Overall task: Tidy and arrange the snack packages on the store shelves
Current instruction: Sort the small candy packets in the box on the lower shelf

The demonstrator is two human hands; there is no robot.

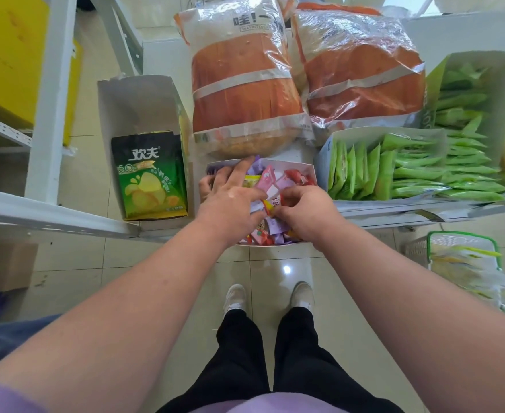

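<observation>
A white open box (306,169) at the shelf's front edge holds several small snack packets (270,178) in pink, purple, red and yellow. Both my hands are inside it. My left hand (230,199) lies over the packets on the left side, fingers spread and reaching toward the back left corner. My right hand (301,210) is curled on the right side and pinches a yellow and red packet (268,207) between thumb and fingers. The packets under my hands are hidden.
A green chip box (148,177) stands to the left. Two large orange snack bags (242,96) lie behind. Boxes of green packets (394,171) fill the right. A wire basket (465,263) sits on the floor at right; a white shelf upright (51,99) rises at left.
</observation>
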